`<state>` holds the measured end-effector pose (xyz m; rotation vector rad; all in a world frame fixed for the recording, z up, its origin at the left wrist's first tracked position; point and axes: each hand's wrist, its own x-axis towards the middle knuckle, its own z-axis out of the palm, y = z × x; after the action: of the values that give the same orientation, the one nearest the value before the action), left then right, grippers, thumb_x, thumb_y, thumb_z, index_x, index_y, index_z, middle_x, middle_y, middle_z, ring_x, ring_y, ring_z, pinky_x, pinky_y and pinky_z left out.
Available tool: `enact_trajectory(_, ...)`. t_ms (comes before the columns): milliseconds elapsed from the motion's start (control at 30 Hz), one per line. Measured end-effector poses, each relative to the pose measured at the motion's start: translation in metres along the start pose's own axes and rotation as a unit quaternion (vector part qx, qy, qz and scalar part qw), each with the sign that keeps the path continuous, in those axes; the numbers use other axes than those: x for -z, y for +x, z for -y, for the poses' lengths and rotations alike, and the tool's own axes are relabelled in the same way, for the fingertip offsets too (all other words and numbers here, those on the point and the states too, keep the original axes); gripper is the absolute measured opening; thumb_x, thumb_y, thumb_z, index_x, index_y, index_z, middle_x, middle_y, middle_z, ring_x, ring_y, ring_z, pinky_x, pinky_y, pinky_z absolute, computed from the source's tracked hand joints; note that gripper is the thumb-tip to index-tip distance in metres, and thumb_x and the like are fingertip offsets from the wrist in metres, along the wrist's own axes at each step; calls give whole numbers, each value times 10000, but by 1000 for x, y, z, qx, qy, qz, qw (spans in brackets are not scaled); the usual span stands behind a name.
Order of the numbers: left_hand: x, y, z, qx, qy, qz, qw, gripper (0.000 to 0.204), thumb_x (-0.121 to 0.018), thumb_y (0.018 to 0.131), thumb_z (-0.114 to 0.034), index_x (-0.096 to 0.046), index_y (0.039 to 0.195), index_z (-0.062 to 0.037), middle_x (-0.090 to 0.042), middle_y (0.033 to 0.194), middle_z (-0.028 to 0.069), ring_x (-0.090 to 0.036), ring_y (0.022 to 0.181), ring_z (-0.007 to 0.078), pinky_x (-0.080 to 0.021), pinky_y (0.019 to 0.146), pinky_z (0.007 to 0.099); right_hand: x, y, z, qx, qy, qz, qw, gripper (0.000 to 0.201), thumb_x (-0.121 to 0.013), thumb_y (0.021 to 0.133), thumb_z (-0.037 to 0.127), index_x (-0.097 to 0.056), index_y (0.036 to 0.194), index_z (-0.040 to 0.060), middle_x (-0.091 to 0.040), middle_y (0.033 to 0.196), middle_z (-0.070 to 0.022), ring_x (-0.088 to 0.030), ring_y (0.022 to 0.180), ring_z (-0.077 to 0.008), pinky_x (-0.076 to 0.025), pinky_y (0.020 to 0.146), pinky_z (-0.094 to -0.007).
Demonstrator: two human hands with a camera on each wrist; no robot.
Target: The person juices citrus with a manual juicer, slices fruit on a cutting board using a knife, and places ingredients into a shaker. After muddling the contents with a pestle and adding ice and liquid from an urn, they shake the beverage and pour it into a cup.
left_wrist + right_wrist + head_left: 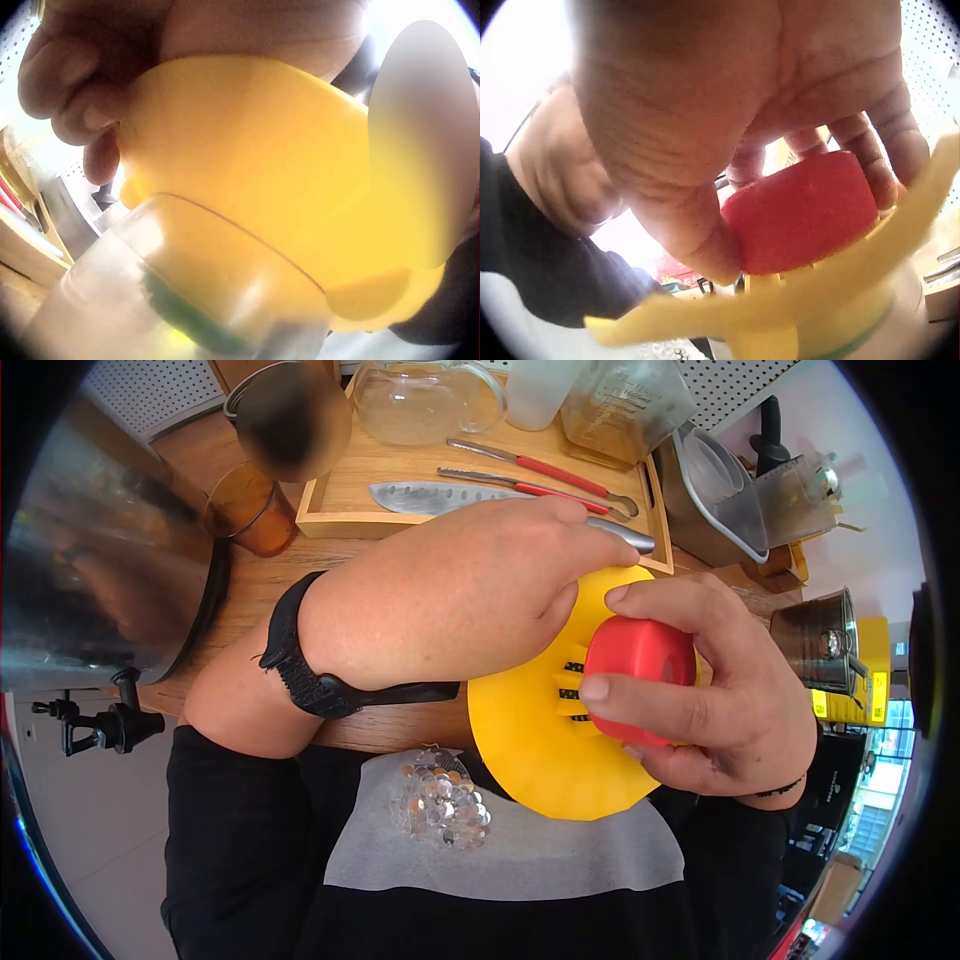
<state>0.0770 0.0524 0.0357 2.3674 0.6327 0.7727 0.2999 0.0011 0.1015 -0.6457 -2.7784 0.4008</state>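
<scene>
Wooden tabletop [375,734] is showing behind the yellow disc [520,760], which is sitting above a clear container [90,300]; the red block [622,650] is resting over its middle; the right hand's [745,690] bent, parted fingers are gripping the block; the left hand's [490,585] curled fingers are holding the disc's edge; a knife [430,497] is lying beyond.

The right hand [727,105] grips a red block [802,214], thumb on one side, fingers on the other. Beneath the block, a yellow disc [855,274] spreads past both its ends. Left of the block shows what is probably the left arm [562,161]; to its upper right, a perforated panel [934,45].
</scene>
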Motion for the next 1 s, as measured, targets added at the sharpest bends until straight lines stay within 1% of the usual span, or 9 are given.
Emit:
enact_trajectory(133, 1, 0, -1, -2, 12, 7, 1000, 414, -472, 850, 21, -584, 1238, -70, -558, 935, 152, -581, 903, 327, -476, 798, 383, 4, 2, 3, -2, 2, 36, 999, 500, -741, 698, 146, -656, 1187, 206, -508, 1207, -156, -573, 970, -314, -501, 789, -358)
enact_trajectory(233, 1, -1, -1, 1, 13, 6, 1000, 423, -475, 844, 27, -581, 1241, -71, -555, 939, 151, -580, 901, 327, -474, 792, 381, 3, 3, 8, -23, -14, 27, 999, 497, -766, 713, 227, -649, 1195, 190, -527, 1145, -150, -582, 920, -308, -505, 763, -357)
enact_trajectory(300, 0, 0, 0, -5, 8, 1, 1000, 430, -478, 838, 32, -580, 1243, -71, -553, 939, 150, -579, 899, 327, -473, 786, 381, 4, 8, 13, -93, -5, 47, 995, 550, -787, 706, 342, -638, 1207, 169, -542, 1074, -148, -589, 870, -307, -508, 738, -363)
enact_trajectory(400, 0, -1, -1, -19, -7, -6, 1000, 442, -490, 823, 42, -577, 1243, -65, -553, 943, 151, -578, 897, 330, -472, 783, 385, -1, 9, 13, -126, -10, 20, 992, 631, -788, 674, 435, -628, 1213, 149, -549, 1029, -151, -596, 851, -309, -510, 723, -366)
enact_trajectory(533, 1, 0, 0, -13, -7, -5, 1000, 441, -496, 821, 44, -577, 1242, -59, -555, 936, 151, -578, 892, 334, -472, 783, 386, -3, 9, 9, -112, 13, -10, 994, 625, -818, 641, 358, -634, 1205, 161, -547, 1077, -156, -597, 892, -315, -517, 738, -360)
enact_trajectory(600, 0, 0, 1, -13, -11, -2, 1000, 433, -495, 828, 41, -578, 1241, -59, -555, 932, 150, -578, 889, 332, -473, 783, 384, -2, 7, 6, -50, 24, -35, 998, 636, -845, 604, 258, -636, 1199, 172, -543, 1133, -159, -595, 926, -320, -523, 759, -362)
enact_trajectory(700, -3, -1, 2, -17, -6, -19, 1000, 420, -484, 843, 38, -580, 1240, -62, -553, 918, 148, -579, 875, 326, -475, 775, 378, 2, 4, 6, -25, 9, 8, 1000, 659, -851, 571, 171, -632, 1192, 178, -533, 1183, -164, -591, 954, -325, -524, 787, -372)
enact_trajectory(833, -1, -1, -1, -14, 5, -14, 1000, 397, -482, 860, 31, -584, 1234, -58, -561, 924, 147, -586, 877, 323, -480, 777, 371, 2, 7, 9, -14, -7, 18, 1000, 641, -849, 588, 201, -623, 1186, 170, -540, 1132, -159, -594, 931, -322, -520, 766, -365)
enact_trajectory(1000, -2, -1, -2, -20, 3, -17, 1000, 374, -499, 863, 27, -586, 1220, -42, -573, 949, 145, -593, 908, 325, -485, 790, 366, -5, 12, 16, -151, -1, -4, 989, 683, -858, 580, 333, -616, 1186, 133, -533, 1030, -148, -588, 884, -327, -507, 729, -361)
